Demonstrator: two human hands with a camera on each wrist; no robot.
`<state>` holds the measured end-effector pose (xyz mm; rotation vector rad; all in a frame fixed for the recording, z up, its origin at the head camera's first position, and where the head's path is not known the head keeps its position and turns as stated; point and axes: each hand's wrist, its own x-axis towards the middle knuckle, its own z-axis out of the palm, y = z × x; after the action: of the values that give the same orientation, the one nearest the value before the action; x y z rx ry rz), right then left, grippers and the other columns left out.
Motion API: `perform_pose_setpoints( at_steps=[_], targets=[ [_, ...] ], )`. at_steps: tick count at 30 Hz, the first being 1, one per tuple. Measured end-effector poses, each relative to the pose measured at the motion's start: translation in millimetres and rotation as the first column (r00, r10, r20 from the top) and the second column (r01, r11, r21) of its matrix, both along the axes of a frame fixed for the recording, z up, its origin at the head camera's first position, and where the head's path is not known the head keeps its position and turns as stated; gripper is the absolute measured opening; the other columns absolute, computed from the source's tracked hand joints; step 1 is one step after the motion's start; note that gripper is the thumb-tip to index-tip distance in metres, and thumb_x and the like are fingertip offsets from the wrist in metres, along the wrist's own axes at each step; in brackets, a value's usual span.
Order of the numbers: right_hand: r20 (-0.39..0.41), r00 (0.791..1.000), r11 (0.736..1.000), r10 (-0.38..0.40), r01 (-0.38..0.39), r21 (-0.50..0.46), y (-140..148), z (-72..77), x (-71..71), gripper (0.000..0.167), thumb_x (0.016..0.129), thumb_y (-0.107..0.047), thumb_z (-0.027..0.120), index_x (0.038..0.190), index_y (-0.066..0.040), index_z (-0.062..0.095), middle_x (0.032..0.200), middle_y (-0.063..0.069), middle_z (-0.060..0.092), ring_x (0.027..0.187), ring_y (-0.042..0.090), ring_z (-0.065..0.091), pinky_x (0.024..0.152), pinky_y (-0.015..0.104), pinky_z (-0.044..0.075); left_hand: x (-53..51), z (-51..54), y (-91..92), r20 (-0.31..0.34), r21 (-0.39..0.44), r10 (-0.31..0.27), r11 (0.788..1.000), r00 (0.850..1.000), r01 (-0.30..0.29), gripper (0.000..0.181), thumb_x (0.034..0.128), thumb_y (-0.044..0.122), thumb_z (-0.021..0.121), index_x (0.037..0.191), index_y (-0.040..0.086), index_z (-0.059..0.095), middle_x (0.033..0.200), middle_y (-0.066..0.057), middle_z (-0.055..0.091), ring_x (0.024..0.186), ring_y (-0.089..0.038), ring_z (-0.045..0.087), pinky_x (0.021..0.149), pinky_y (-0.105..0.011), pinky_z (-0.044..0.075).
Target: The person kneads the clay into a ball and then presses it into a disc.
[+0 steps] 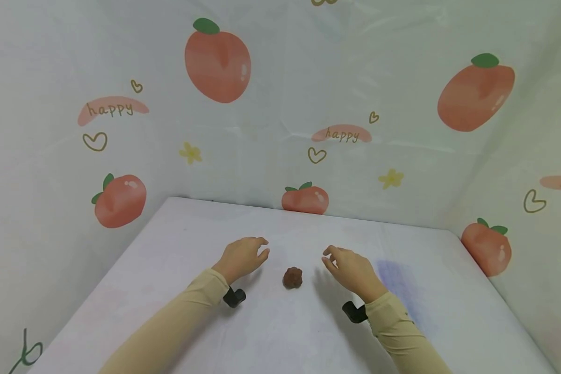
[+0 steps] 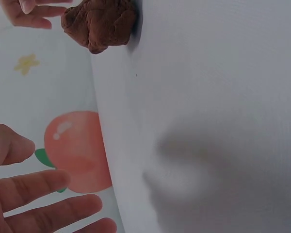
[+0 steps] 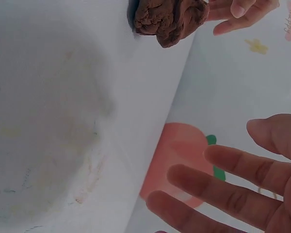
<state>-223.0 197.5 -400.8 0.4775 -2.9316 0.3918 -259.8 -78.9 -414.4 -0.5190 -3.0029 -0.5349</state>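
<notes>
A brown, lumpy ball of clay-like material (image 1: pixel 292 278) rests on the white table between the two hands. My left hand (image 1: pixel 243 257) hovers to its left, fingers relaxed and slightly bent, touching nothing. To its right my right hand (image 1: pixel 352 270) is also raised over the table, thumb apart from loosely bent fingers, holding nothing. The left wrist view has the lump (image 2: pixel 101 24) at the top, with fingers of the other hand beyond it. In the right wrist view the cracked, folded surface of the lump (image 3: pixel 169 19) shows at the top.
The white table (image 1: pixel 262 337) meets a pale curtain (image 1: pixel 280 104) printed with peaches, hearts, flowers and the word happy. A blue-violet smudge (image 1: pixel 397 285) marks the tabletop right of my right hand. A black wrist device (image 1: pixel 234 297) sits at the left cuff, another (image 1: pixel 355 312) at the right.
</notes>
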Motion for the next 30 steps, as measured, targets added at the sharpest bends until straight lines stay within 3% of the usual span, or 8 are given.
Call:
perform_pose_setpoints(
  at_steps=[7, 11, 13, 16, 20, 25, 30],
  targets=[
    [0.101, 0.995, 0.988, 0.022, -0.007, -0.154, 3, 1.4, -2.2, 0.030, 0.100, -0.033, 0.053, 0.122, -0.016, 0.063, 0.108, -0.001, 0.071, 0.100, 0.020, 0.068, 0.076, 0.042, 0.055, 2.7, -0.8, 3.9, 0.064, 0.144, -0.049, 0.989, 0.997, 0.040, 0.036, 0.0967, 0.033, 0.056, 0.126, 0.014, 0.064, 0.119, -0.007, 0.068, 0.106, -0.023, 0.065, 0.081, -0.040, 0.054],
    [0.127, 0.990, 0.957, 0.069, -0.029, -0.287, 7, -1.3, -5.6, 0.038, 0.100, -0.036, 0.052, 0.134, -0.019, 0.056, 0.123, 0.004, 0.066, 0.115, 0.025, 0.062, 0.092, 0.048, 0.050, 4.4, -3.9, 9.2, 0.119, 0.314, -0.116, 0.947, 0.986, 0.074, 0.040, 0.0965, 0.032, 0.059, 0.131, 0.012, 0.060, 0.129, -0.006, 0.063, 0.114, -0.025, 0.061, 0.091, -0.043, 0.051],
    [0.127, 0.986, 0.928, 0.104, -0.050, -0.370, 9, -3.6, -7.8, 0.042, 0.100, -0.036, 0.052, 0.139, -0.021, 0.051, 0.130, 0.008, 0.062, 0.121, 0.028, 0.058, 0.099, 0.050, 0.046, 5.5, -6.1, 12.7, 0.161, 0.400, -0.150, 0.913, 0.976, 0.074, 0.044, 0.0954, 0.032, 0.061, 0.134, 0.012, 0.058, 0.133, -0.006, 0.060, 0.118, -0.026, 0.059, 0.094, -0.044, 0.050],
    [0.119, 0.977, 0.859, 0.174, -0.092, -0.504, 10, -7.3, -10.9, 0.047, 0.100, -0.035, 0.053, 0.145, -0.021, 0.045, 0.139, 0.013, 0.055, 0.128, 0.033, 0.052, 0.106, 0.053, 0.040, 6.9, -9.4, 18.8, 0.226, 0.508, -0.197, 0.859, 0.954, 0.057, 0.049, 0.0923, 0.032, 0.066, 0.136, 0.012, 0.055, 0.136, -0.009, 0.057, 0.120, -0.028, 0.057, 0.096, -0.045, 0.049],
    [0.121, 0.958, 0.759, 0.258, -0.124, -0.639, 9, -13.0, -15.1, 0.052, 0.100, -0.030, 0.054, 0.148, -0.019, 0.039, 0.147, 0.015, 0.046, 0.136, 0.038, 0.041, 0.111, 0.055, 0.032, 8.1, -14.6, 26.7, 0.281, 0.573, -0.255, 0.818, 0.925, 0.052, 0.055, 0.0874, 0.030, 0.073, 0.136, 0.011, 0.055, 0.135, -0.014, 0.057, 0.121, -0.030, 0.056, 0.095, -0.045, 0.050],
    [0.139, 0.936, 0.665, 0.324, -0.121, -0.737, 4, -18.1, -18.4, 0.055, 0.099, -0.020, 0.056, 0.150, -0.012, 0.035, 0.149, 0.021, 0.040, 0.139, 0.042, 0.035, 0.112, 0.058, 0.028, 10.1, -18.2, 35.4, 0.329, 0.585, -0.287, 0.810, 0.900, 0.045, 0.058, 0.0828, 0.026, 0.078, 0.134, 0.009, 0.057, 0.133, -0.013, 0.058, 0.119, -0.030, 0.057, 0.095, -0.045, 0.050],
    [0.158, 0.924, 0.621, 0.348, -0.101, -0.777, 2, -24.1, -22.5, 0.056, 0.098, -0.017, 0.057, 0.150, -0.010, 0.034, 0.149, 0.024, 0.038, 0.137, 0.047, 0.034, 0.109, 0.059, 0.033, 10.6, -23.3, 42.4, 0.349, 0.556, -0.288, 0.830, 0.892, 0.050, 0.057, 0.0776, 0.020, 0.082, 0.129, 0.010, 0.060, 0.128, -0.012, 0.060, 0.113, -0.027, 0.060, 0.094, -0.044, 0.049]
  ],
)
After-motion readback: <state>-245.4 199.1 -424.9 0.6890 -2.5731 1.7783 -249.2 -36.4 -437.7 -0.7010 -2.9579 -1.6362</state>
